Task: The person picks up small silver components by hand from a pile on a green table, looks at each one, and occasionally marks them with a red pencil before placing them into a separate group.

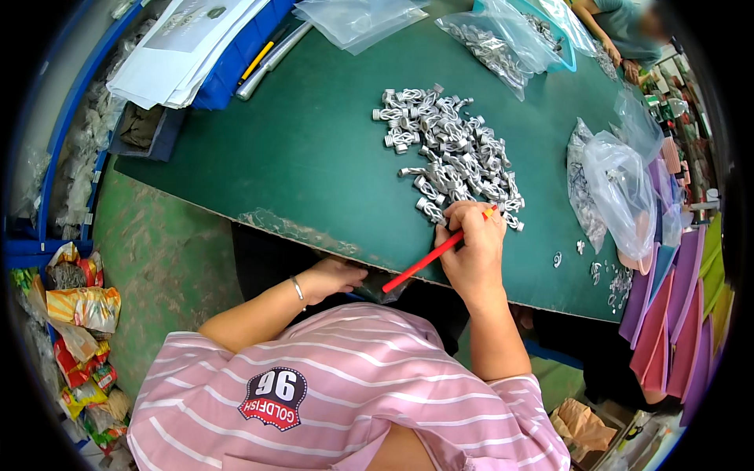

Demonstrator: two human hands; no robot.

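My right hand (477, 247) is closed around a red pen-like stick (416, 272) with a yellow part near its far end. Its fingertips rest at the near edge of a heap of small silver metal pieces (452, 145), each with a ribbed collar and looped wire-like part. Whether they also pinch one of these pieces is hidden. My left hand (338, 279), a bracelet (297, 288) on its wrist, is curled at the table's front edge. Beside it, just below the edge, shows clear plastic (382, 287); what the left fingers hold is not visible.
On the green table (306, 157) lie clear bags (620, 184) and scattered small parts (619, 286) at right. A turquoise basket (561, 39) stands far right, near another person's hands (620, 63). Papers (184, 47), a blue bin (224, 74) and a yellow pen (257, 63) are far left.
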